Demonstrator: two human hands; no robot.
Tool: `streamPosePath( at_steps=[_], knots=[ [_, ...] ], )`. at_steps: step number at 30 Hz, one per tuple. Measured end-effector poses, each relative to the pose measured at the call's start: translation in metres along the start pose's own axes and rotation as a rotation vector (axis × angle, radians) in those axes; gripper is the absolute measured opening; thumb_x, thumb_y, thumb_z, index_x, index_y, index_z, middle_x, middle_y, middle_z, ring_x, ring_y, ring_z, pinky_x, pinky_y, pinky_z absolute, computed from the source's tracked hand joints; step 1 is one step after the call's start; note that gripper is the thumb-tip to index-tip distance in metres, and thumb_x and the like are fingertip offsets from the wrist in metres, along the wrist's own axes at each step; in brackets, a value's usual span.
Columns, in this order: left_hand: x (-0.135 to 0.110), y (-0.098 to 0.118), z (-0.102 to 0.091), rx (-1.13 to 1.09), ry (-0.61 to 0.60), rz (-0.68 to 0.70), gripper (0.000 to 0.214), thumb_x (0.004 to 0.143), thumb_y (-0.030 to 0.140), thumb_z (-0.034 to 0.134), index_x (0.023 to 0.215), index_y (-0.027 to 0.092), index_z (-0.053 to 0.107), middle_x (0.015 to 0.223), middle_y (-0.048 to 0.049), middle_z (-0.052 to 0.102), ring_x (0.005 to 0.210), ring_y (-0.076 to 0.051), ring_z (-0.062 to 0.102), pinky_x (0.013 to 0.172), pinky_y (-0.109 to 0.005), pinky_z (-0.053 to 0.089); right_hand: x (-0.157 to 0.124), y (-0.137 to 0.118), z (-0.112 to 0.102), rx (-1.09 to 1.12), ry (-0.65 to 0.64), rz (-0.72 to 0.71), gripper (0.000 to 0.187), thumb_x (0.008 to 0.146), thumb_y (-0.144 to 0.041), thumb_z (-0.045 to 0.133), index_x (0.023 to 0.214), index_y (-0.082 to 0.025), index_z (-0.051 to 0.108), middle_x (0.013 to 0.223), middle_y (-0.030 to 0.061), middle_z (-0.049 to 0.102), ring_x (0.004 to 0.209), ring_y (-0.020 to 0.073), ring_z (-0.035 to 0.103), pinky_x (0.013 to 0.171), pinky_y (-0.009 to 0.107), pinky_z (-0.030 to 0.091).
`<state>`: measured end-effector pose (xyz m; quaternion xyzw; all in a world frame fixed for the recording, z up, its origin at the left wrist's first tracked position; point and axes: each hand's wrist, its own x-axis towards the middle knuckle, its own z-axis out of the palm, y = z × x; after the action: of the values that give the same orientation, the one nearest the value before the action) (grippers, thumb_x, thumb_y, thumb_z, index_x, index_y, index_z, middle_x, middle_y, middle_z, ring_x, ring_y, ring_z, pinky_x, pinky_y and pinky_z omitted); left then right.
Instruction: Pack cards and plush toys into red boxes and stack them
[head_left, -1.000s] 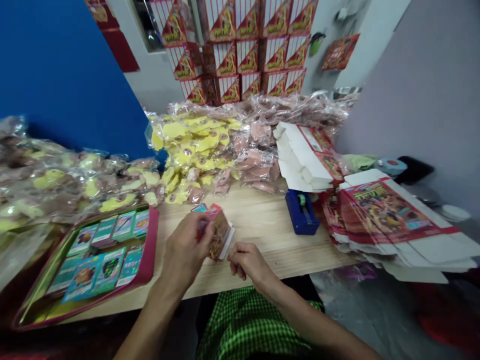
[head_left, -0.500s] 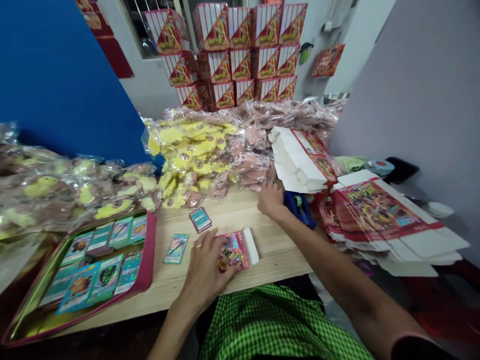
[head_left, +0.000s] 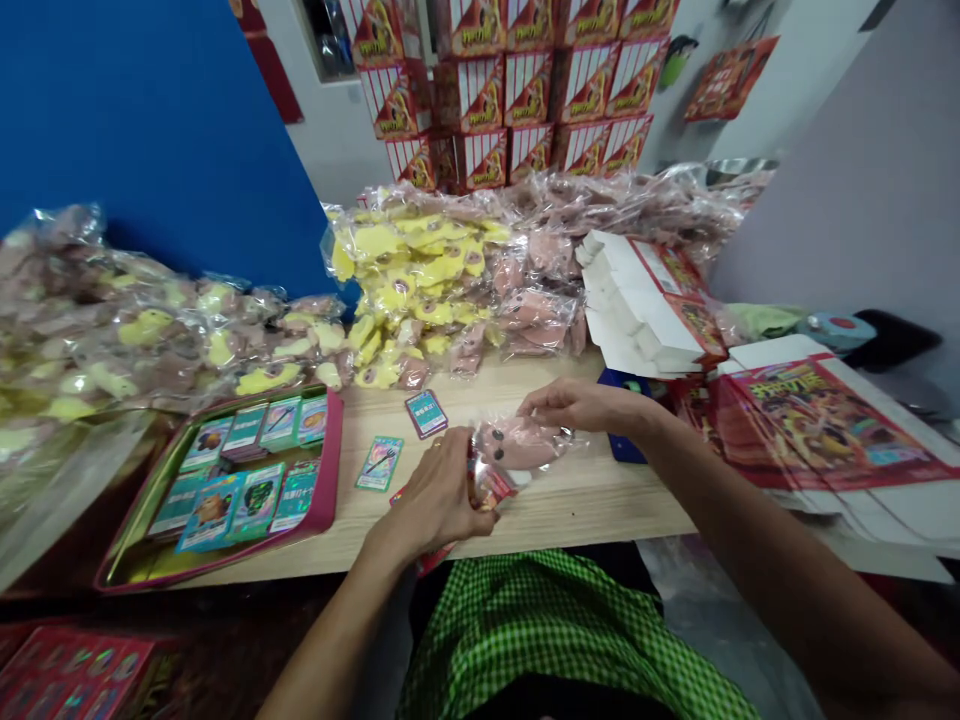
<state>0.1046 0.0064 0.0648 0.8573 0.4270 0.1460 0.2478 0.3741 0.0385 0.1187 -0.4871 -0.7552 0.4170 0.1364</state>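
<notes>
Left hand (head_left: 439,495) is curled closed around a small shiny red packet (head_left: 489,484), which sticks out past the fingers and almost touches a clear plastic bag (head_left: 536,440). Right hand (head_left: 581,405) reaches across from the right, its fingers lying slightly bent over the top of that bag and seeming to grip it. Inside the bag is a pink toy (head_left: 517,443) with dark eyes. Both hands are over the near middle of the wooden tabletop (head_left: 592,505).

Two game cards lie apart on the tabletop just left of the hands, one with a fork picture (head_left: 379,463) and one smaller and dark-edged (head_left: 426,414). Further left, near the front edge, a magenta-rimmed tin tray (head_left: 330,490) holds rows of cards. Along the back edge are heaped bagged yellow and pink toys (head_left: 420,290). At the right stand a stack of white box blanks (head_left: 645,300) and flat printed cartons (head_left: 825,430), with a blue tape dispenser (head_left: 619,445) partly hidden behind the right forearm. Stacked red boxes (head_left: 517,90) rise beyond the tabletop.
</notes>
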Motion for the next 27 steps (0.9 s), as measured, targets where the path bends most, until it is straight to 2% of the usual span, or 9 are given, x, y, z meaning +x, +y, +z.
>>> streamPosePath(
  at_steps=[4, 9, 11, 14, 16, 18, 23, 25, 27],
  knots=[
    [-0.008, -0.002, 0.001, 0.038, 0.072, 0.049, 0.092, 0.066, 0.028, 0.077, 0.145, 0.019, 0.030, 0.136, -0.0183, 0.054, 0.121, -0.036, 0.057, 0.100, -0.054, 0.050, 0.001, -0.017, -0.007, -0.341, 0.034, 0.034, 0.032, 0.078, 0.004, 0.057, 0.081, -0.020, 0.078, 0.073, 0.0010, 0.073, 0.065, 0.0150, 0.059, 0.063, 0.026, 0.037],
    [-0.011, 0.014, 0.010, 0.020, 0.092, 0.191, 0.104, 0.066, 0.023, 0.077, 0.151, 0.020, 0.018, 0.145, -0.0203, 0.047, 0.131, -0.039, 0.052, 0.106, -0.057, 0.047, -0.006, -0.063, 0.012, -0.729, -0.071, 0.045, 0.015, 0.073, -0.004, 0.068, 0.076, -0.018, 0.074, 0.065, 0.0050, 0.068, 0.055, 0.0161, 0.050, 0.056, 0.030, 0.028],
    [-0.010, 0.021, 0.014, -0.031, 0.119, 0.199, 0.105, 0.066, 0.024, 0.078, 0.151, 0.021, 0.016, 0.144, -0.0194, 0.047, 0.129, -0.038, 0.053, 0.106, -0.057, 0.048, -0.011, -0.075, 0.018, -0.717, -0.006, -0.001, 0.020, 0.074, -0.009, 0.071, 0.092, -0.017, 0.072, 0.069, 0.0057, 0.068, 0.057, 0.0175, 0.052, 0.056, 0.030, 0.030],
    [-0.011, 0.025, 0.015, -0.149, 0.175, 0.153, 0.105, 0.066, 0.026, 0.079, 0.151, 0.024, 0.016, 0.145, -0.0177, 0.046, 0.129, -0.037, 0.053, 0.107, -0.057, 0.047, -0.017, -0.080, 0.014, -0.582, 0.218, -0.137, 0.031, 0.085, -0.021, 0.067, 0.115, -0.015, 0.063, 0.093, 0.0098, 0.071, 0.077, 0.0227, 0.062, 0.065, 0.031, 0.040],
    [-0.011, 0.026, 0.014, -0.232, 0.201, 0.105, 0.105, 0.067, 0.027, 0.079, 0.151, 0.025, 0.016, 0.146, -0.0173, 0.045, 0.130, -0.037, 0.053, 0.107, -0.056, 0.048, -0.022, -0.076, 0.005, -0.544, 0.360, -0.181, 0.025, 0.093, -0.026, 0.059, 0.115, -0.015, 0.061, 0.104, 0.0116, 0.069, 0.088, 0.0243, 0.063, 0.075, 0.033, 0.043],
    [-0.010, 0.027, 0.014, -0.296, 0.227, 0.074, 0.105, 0.067, 0.028, 0.080, 0.151, 0.025, 0.016, 0.146, -0.0173, 0.044, 0.130, -0.036, 0.054, 0.106, -0.055, 0.049, -0.026, -0.072, -0.003, -0.553, 0.442, -0.199, 0.021, 0.096, -0.028, 0.051, 0.110, -0.017, 0.062, 0.104, 0.0102, 0.068, 0.089, 0.0232, 0.062, 0.078, 0.033, 0.043],
    [0.001, 0.043, 0.021, -0.368, 0.278, 0.067, 0.108, 0.065, 0.036, 0.087, 0.149, 0.021, 0.021, 0.147, -0.0189, 0.045, 0.133, -0.037, 0.052, 0.109, -0.054, 0.047, -0.017, -0.071, -0.009, -0.593, 0.454, -0.266, 0.020, 0.094, -0.024, 0.046, 0.092, -0.019, 0.065, 0.085, 0.0056, 0.065, 0.078, 0.0199, 0.056, 0.073, 0.032, 0.039],
    [0.008, 0.043, 0.023, -0.370, 0.246, 0.038, 0.106, 0.068, 0.047, 0.087, 0.149, 0.020, 0.026, 0.145, -0.0183, 0.048, 0.132, -0.036, 0.053, 0.109, -0.053, 0.047, 0.002, -0.073, -0.004, -0.618, 0.420, -0.240, 0.018, 0.091, -0.020, 0.047, 0.088, -0.018, 0.065, 0.083, 0.0061, 0.067, 0.078, 0.0206, 0.058, 0.071, 0.032, 0.038],
    [0.012, 0.030, 0.021, -0.299, 0.258, -0.056, 0.089, 0.078, 0.053, 0.080, 0.146, 0.019, 0.034, 0.144, -0.0172, 0.051, 0.133, -0.034, 0.053, 0.110, -0.051, 0.047, 0.030, -0.075, 0.007, -0.669, 0.326, -0.144, 0.020, 0.092, -0.016, 0.047, 0.088, -0.017, 0.066, 0.085, 0.0088, 0.069, 0.079, 0.0221, 0.061, 0.070, 0.032, 0.038]
  ],
)
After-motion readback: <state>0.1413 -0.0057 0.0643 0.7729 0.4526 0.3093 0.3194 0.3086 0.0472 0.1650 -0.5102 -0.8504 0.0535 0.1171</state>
